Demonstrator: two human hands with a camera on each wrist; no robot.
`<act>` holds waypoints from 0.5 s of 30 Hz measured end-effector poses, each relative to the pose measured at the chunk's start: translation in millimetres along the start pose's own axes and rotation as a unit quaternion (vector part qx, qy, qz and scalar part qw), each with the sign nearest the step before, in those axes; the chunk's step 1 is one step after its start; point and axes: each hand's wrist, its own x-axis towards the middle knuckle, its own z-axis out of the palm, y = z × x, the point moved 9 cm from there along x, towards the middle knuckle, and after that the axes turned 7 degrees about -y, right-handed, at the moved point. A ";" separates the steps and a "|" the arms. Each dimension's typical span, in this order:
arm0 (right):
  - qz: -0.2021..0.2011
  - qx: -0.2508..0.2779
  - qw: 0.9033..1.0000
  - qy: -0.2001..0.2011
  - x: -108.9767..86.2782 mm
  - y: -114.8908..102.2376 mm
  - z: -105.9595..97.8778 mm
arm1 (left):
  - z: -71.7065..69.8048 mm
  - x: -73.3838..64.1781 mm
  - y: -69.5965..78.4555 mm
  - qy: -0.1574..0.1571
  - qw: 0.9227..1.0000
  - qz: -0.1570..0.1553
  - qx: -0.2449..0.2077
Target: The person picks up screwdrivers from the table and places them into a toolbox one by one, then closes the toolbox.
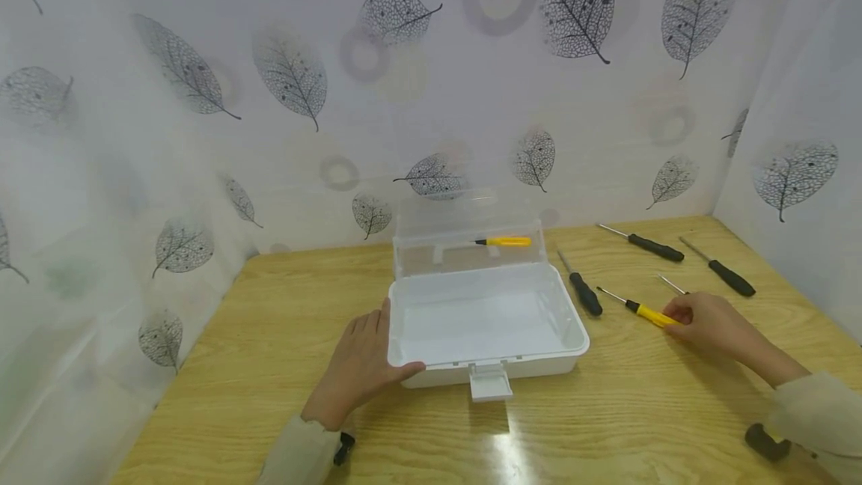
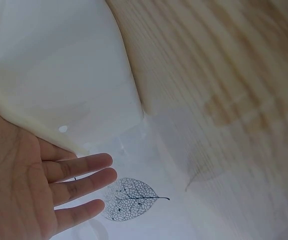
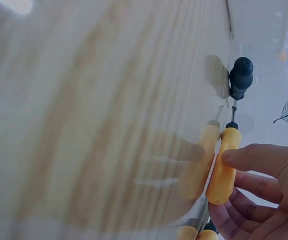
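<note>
A white plastic toolbox (image 1: 488, 313) stands on the table, its clear lid (image 1: 468, 253) swung back and its front latch (image 1: 490, 382) hanging down. My left hand (image 1: 360, 358) rests along the box's left side, thumb at the front rim; in the left wrist view its fingers (image 2: 86, 190) are extended. To the right of the box, my right hand (image 1: 703, 324) pinches the handle of a yellow screwdriver (image 1: 646, 313) between thumb and fingers, with the tip pointing toward the box. Behind that hand, a second screwdriver (image 1: 672, 284) is mostly hidden; its yellow handle (image 3: 206, 234) shows in the right wrist view.
A black-handled screwdriver (image 1: 584, 294) lies right beside the box. Two more, a black screwdriver (image 1: 655, 247) and another black screwdriver (image 1: 732, 278), lie at the back right. Another yellow screwdriver (image 1: 509, 242) appears at the clear lid. A leaf-patterned curtain (image 1: 458, 96) surrounds the wooden table (image 1: 283, 305).
</note>
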 end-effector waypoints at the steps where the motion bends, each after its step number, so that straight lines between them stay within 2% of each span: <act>1: 0.002 -0.001 1.000 0.001 -0.1 0.8 -0.3 | 0.0 0.0 0.0 -0.001 1.000 -0.001 -0.001; 15: 0.009 -0.007 1.000 0.004 -3.3 5.8 -1.4 | 1.2 0.4 -1.3 -0.001 1.000 -0.004 0.000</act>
